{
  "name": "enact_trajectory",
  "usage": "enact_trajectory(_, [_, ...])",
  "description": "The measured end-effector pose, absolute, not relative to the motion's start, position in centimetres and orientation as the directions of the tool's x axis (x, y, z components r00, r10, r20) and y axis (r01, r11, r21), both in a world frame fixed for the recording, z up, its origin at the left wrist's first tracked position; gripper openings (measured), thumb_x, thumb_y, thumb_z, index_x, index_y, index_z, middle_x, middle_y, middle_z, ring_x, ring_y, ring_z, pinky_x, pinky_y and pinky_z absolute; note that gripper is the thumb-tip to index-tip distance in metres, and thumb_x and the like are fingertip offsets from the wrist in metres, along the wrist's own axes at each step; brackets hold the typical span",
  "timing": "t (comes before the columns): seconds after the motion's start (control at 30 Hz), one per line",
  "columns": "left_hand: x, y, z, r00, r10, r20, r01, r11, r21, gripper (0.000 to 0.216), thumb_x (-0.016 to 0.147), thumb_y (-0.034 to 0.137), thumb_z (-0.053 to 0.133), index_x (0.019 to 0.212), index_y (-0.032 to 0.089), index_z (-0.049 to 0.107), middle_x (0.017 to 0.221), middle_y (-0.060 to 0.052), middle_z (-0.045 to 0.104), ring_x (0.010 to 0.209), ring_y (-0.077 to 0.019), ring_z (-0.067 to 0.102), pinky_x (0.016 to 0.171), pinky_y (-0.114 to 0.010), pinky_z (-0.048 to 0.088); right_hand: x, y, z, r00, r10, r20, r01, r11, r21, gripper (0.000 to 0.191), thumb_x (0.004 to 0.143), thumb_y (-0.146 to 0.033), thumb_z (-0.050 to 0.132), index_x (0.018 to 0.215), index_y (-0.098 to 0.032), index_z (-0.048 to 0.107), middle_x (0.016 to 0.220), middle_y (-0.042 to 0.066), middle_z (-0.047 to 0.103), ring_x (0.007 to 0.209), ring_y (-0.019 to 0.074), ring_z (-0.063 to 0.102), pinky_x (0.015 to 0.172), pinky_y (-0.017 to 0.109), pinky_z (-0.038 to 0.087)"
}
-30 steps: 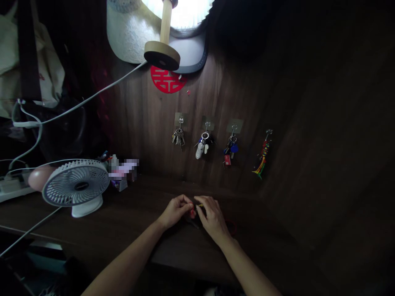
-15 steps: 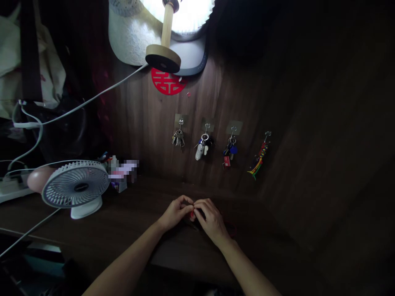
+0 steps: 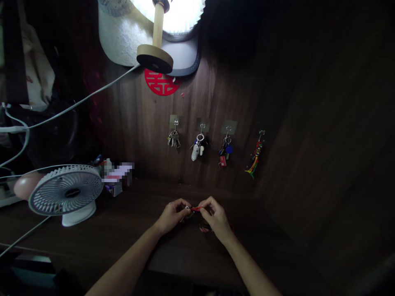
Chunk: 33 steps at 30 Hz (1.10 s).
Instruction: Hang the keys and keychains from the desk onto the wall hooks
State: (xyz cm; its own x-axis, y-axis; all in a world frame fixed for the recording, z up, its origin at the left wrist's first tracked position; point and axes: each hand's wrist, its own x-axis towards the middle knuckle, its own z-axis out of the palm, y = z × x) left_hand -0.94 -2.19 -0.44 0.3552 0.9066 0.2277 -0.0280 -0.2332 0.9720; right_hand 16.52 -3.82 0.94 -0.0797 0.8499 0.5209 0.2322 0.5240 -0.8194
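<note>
Your left hand [image 3: 172, 216] and right hand [image 3: 217, 217] pinch a small red strand [image 3: 195, 209] at lower centre — loosen either grip and it could drop onto the dark tabletop [image 3: 182, 257].

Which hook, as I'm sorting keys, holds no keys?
The rightmost hook, holding a multicoloured cord charm; the three hooks left of it all carry keys.

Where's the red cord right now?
In the head view, the red cord is held between the left hand and right hand, over the dark wooden desk, below the hanging keys.

3 key bunches [image 3: 199, 147], 1 desk fan [image 3: 66, 190], 2 hands [image 3: 172, 216].
</note>
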Motion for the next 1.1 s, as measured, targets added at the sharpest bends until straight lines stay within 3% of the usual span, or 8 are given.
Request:
enact_trajectory(0.17, [-1.0,-1.9,-0.6,0.369,0.904,0.217,0.035,-0.247,0.968,0.039,0.068,0.048,0.067,0.086,0.013,0.06,0.071,-0.001,0.061,0.059,-0.01,0.054,0.052,-0.02,0.043,16.3,-4.6,1.8,-0.143,0.933,0.329,0.081,0.343,-0.936,0.015,0.068,-0.029,0.065,0.073,-0.021,0.052,0.065,-0.003,0.059,0.061,0.0125,0.054,0.054,0.022,0.041])
enact_trajectory(0.37, [-0.9,-2.0,-0.5,0.358,0.919,0.165,0.071,-0.203,0.977,0.036,0.069,0.045,0.066,0.086,0.015,0.06,0.07,0.0,0.06,0.059,-0.0099,0.054,0.049,-0.019,0.043,17.4,-4.5,2.1,-0.063,0.98,0.191,-0.099,0.184,-0.978,0.025,0.065,-0.037,0.069,0.077,-0.021,0.054,0.073,-0.001,0.062,0.065,0.0144,0.056,0.045,0.021,0.044])
enact_trajectory(0.6, [-0.7,-2.2,-0.3,0.322,0.932,0.167,0.105,-0.211,0.972,0.027,0.07,0.037,0.064,0.085,0.015,0.059,0.065,0.002,0.059,0.054,-0.0088,0.053,0.05,-0.02,0.044,20.0,-3.2,4.0,0.146,0.939,0.312,-0.164,0.334,-0.928,0.026,0.059,-0.036,0.076,0.071,-0.019,0.061,0.069,0.001,0.068,0.063,0.0138,0.06,0.053,0.022,0.043])
enact_trajectory(0.87, [-0.7,-2.3,-0.1,0.345,0.919,0.193,0.208,-0.275,0.939,0.02,0.073,0.032,0.058,0.083,0.015,0.06,0.064,0.001,0.06,0.057,-0.0101,0.054,0.054,-0.02,0.043,26.0,-1.1,8.3,0.423,0.795,0.435,-0.022,0.488,-0.872,0.026,0.06,-0.034,0.073,0.08,-0.02,0.065,0.078,0.004,0.071,0.067,0.0159,0.065,0.051,0.023,0.044])
enact_trajectory(1.1, [-0.8,-2.2,-0.2,0.362,0.916,0.176,0.281,-0.287,0.916,0.023,0.074,0.036,0.056,0.083,0.017,0.062,0.068,0.001,0.062,0.059,-0.012,0.055,0.056,-0.022,0.042,30.6,0.7,12.1,0.483,0.592,0.646,0.312,0.572,-0.758,0.022,0.069,-0.03,0.059,0.088,-0.019,0.064,0.093,0.008,0.07,0.07,0.0155,0.067,0.051,0.023,0.046])
